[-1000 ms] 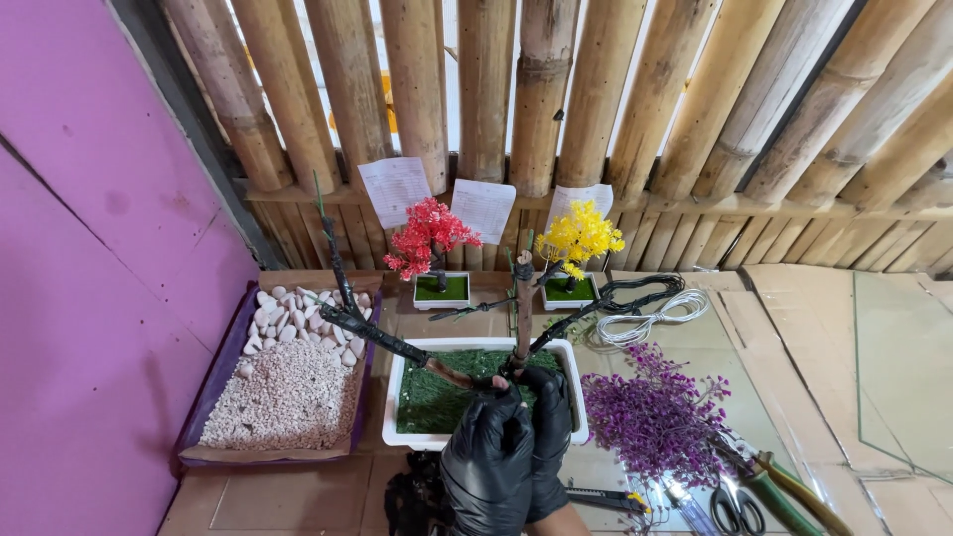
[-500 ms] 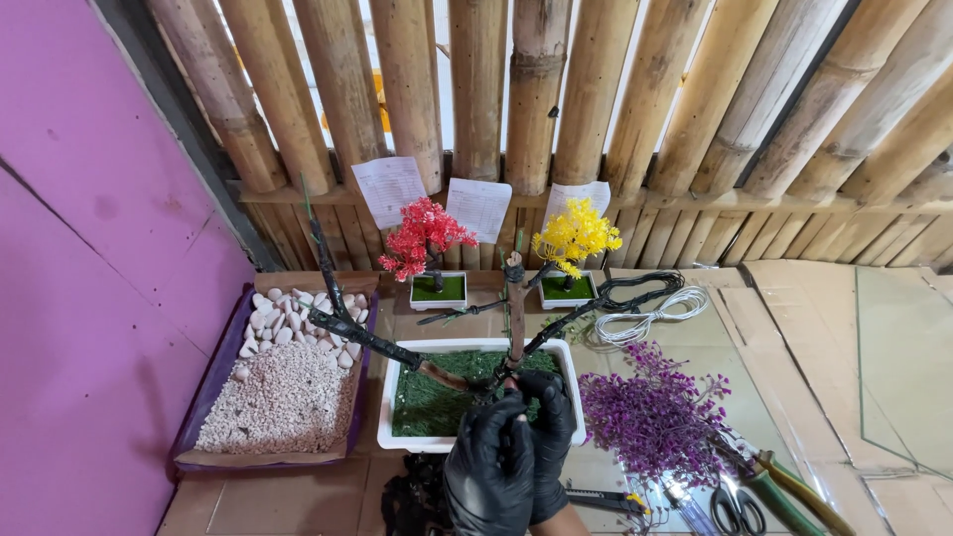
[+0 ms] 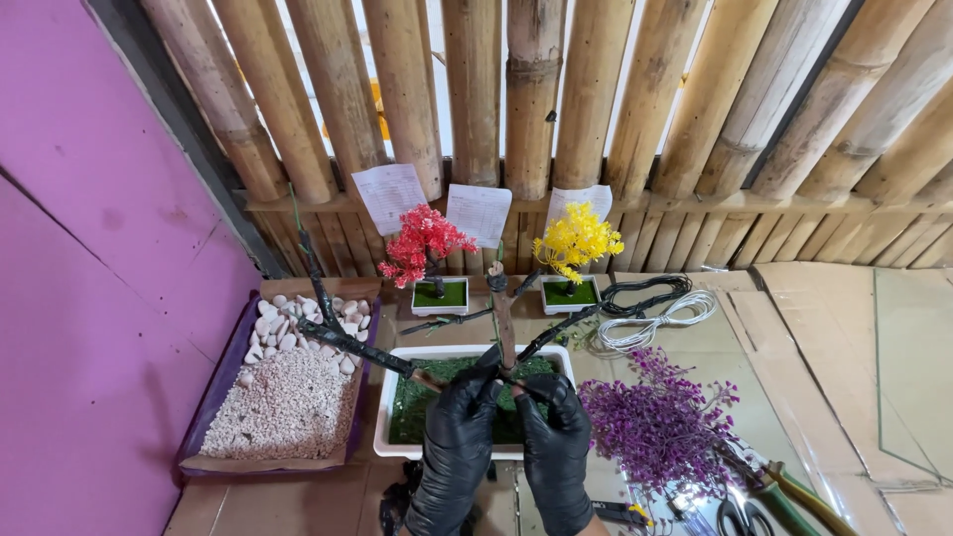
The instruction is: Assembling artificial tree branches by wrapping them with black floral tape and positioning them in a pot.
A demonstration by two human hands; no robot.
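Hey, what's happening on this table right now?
A person in black gloves has both hands, left hand and right hand, around the base of a bare brown tree trunk, standing upright in a white rectangular pot lined with green moss. A tray of white gravel and pebbles sits to the left, a pile of purple blossom sprigs to the right. Two small finished trees, red and yellow, stand behind.

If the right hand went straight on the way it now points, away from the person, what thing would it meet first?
The right hand grips the base of the bare tree in the white pot. Going straight on, it would probably cross the pot's far rim, then meet the small yellow tree. Depth is unclear.
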